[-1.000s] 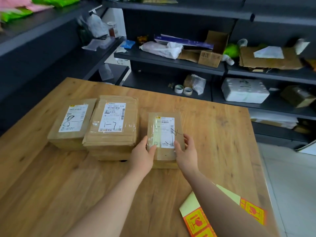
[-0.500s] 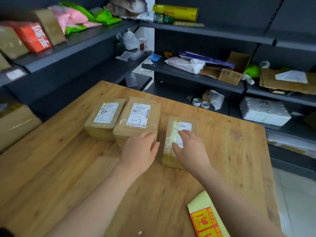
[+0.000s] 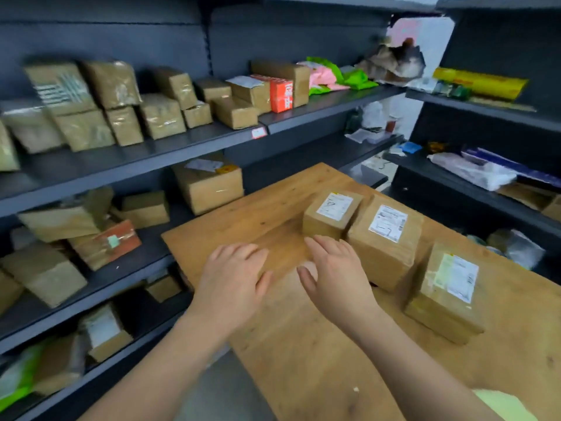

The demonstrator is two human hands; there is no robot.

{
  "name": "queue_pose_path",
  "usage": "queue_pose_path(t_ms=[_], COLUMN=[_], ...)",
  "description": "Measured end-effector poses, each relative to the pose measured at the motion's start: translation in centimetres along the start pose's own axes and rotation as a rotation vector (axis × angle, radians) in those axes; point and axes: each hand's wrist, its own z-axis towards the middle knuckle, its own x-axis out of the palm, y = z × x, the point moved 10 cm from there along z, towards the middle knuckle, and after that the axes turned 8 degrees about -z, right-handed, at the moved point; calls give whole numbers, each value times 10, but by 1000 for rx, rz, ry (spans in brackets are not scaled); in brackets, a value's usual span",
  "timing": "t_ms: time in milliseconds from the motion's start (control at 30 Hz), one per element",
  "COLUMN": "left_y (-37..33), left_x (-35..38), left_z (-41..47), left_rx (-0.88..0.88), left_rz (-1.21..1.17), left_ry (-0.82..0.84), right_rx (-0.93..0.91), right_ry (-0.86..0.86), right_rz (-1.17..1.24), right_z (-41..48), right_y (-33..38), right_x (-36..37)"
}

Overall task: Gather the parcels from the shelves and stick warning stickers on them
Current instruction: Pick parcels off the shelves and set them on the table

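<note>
Wooden table [image 3: 273, 205] edge near parcel shelves [image 3: 170, 150]; left hand [image 3: 233, 281], right hand [image 3: 337, 275] empty, each grip apart, beside three parcels [image 3: 385, 238].

I'm looking at a parcel stockroom.
Dark metal shelves [image 3: 194, 147] hold taped brown parcels [image 3: 161, 115]; three labelled boxes [image 3: 385, 238] sit on my wooden table [image 3: 303, 360].
</note>
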Motion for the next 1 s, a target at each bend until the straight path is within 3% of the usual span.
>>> queue_pose_path(t_ms=[433, 1000], left_y=[217, 349], left_x=[-203, -387], left_z=[-260, -573], left_rx=[-559, -1303], left_rz=[312, 653], left_ry=[-121, -292], right_rx=[-547, -1360], right_ry=[-10, 62], right_rz=[196, 427], right_z=[-40, -159], right_y=[387, 788], right_x=[-15, -35])
